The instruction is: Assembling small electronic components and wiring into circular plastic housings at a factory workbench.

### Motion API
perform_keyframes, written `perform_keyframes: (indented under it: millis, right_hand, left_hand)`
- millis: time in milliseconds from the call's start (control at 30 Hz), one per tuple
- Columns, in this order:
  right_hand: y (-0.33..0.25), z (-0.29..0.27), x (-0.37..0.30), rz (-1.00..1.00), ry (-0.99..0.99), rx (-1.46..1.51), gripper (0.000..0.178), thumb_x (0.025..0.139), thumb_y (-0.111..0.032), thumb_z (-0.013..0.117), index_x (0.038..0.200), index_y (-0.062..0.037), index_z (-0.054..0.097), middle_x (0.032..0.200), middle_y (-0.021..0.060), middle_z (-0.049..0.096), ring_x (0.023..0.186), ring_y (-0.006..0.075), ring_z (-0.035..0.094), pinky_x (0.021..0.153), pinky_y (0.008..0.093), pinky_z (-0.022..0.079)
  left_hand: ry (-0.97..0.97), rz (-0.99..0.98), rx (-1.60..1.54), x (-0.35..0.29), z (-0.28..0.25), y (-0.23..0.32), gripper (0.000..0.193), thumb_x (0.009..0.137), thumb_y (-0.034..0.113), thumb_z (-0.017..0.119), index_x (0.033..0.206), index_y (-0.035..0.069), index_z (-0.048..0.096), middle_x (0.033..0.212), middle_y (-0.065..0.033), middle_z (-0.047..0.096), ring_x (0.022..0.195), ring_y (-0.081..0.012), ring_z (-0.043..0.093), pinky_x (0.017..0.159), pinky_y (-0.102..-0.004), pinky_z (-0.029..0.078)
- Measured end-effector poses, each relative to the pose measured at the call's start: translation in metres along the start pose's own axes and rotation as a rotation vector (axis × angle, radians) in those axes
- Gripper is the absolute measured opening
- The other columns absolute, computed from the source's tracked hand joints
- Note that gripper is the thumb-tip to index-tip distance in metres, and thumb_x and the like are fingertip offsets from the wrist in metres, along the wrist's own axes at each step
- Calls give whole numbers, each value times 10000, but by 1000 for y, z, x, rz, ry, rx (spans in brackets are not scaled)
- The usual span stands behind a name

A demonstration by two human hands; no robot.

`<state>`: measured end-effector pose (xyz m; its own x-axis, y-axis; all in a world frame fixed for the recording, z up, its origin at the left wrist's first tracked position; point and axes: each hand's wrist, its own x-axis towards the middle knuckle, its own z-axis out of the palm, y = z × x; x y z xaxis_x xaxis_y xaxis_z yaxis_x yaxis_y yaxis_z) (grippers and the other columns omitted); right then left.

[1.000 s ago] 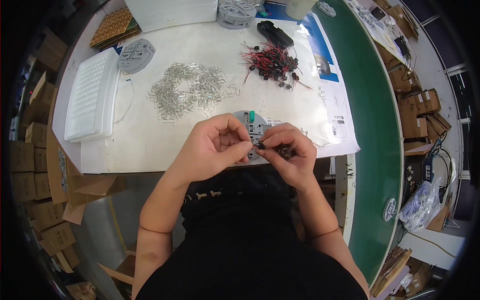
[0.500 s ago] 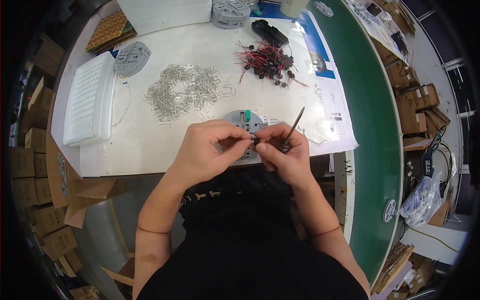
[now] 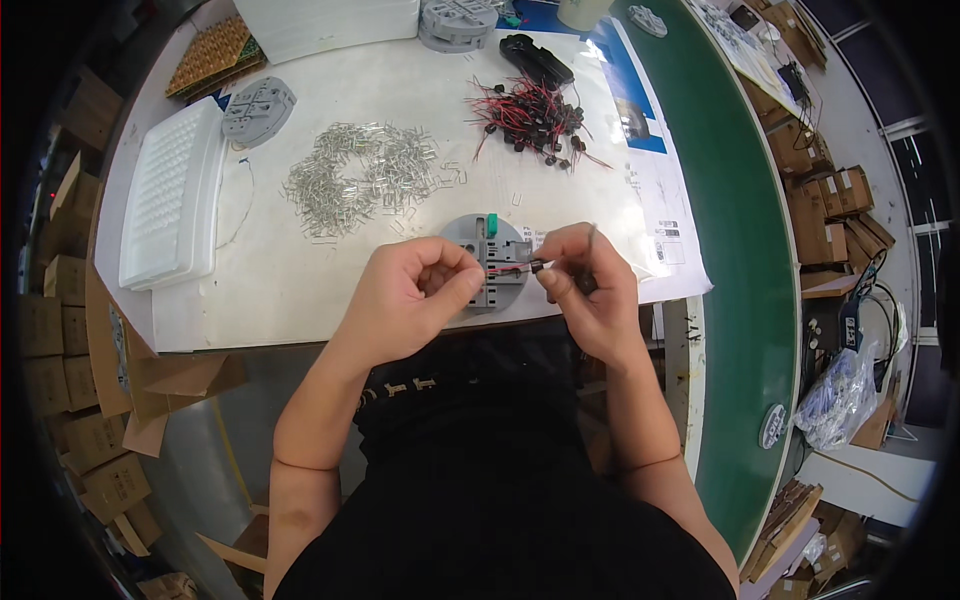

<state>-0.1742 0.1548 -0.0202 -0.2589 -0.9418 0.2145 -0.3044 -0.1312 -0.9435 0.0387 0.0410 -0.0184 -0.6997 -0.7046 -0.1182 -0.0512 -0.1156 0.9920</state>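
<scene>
My left hand (image 3: 412,298) pinches the ends of thin red and black wires (image 3: 507,269) between thumb and forefinger. At the other end of the wires, my right hand (image 3: 597,292) grips a small black round part (image 3: 538,266). A slim dark pointed tool (image 3: 592,236) also sits in my right hand, mostly hidden by its fingers. Directly beneath the wires lies a round grey fixture (image 3: 463,232) with slots and a green block (image 3: 491,225), partly covered by my hands.
Beyond my left hand spreads a heap of U-shaped metal pins (image 3: 345,185). Black parts with red wires (image 3: 530,118) are piled at the far right, by a black device (image 3: 537,60). A white foam tray (image 3: 172,200) and another grey fixture (image 3: 258,112) stand at the left.
My hands have moved apart, the right one going right with the black part, so the wires now stretch between them. The pointed tool has tilted and shows less.
</scene>
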Motion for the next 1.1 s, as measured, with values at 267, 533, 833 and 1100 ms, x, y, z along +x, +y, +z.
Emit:
perform_keyframes:
  millis: [267,533,833,1100]
  right_hand:
    - [-20,14,11,-90,-216,-823,78,912,-46,697,973,-15,660,969,151,661,756,318,703,644,421,553]
    - [-26,16,25,-116,-387,-1067,122,907,-123,712,858,-23,663,900,145,637,694,341,694,626,450,564]
    - [5,11,12,-90,-73,-477,284,1019,-192,650,827,17,643,795,122,613,587,245,623,516,384,470]
    - [33,49,25,-229,157,620,455,1145,-227,467,776,1,604,692,54,552,549,98,463,490,279,353]
  left_hand:
    - [142,204,651,10,10,-17,156,841,97,796,955,23,718,742,-16,609,712,-157,587,671,-303,483]
    - [178,412,629,13,8,-28,457,748,193,868,1177,122,727,1244,-105,640,1110,-311,553,961,-399,491]
    - [108,401,767,9,7,-33,766,619,289,935,1344,220,699,1453,-101,581,1208,-359,473,1100,-443,428]
    - [115,392,758,11,9,-33,806,600,293,932,1363,195,689,1452,-97,592,1188,-340,495,1089,-428,428]
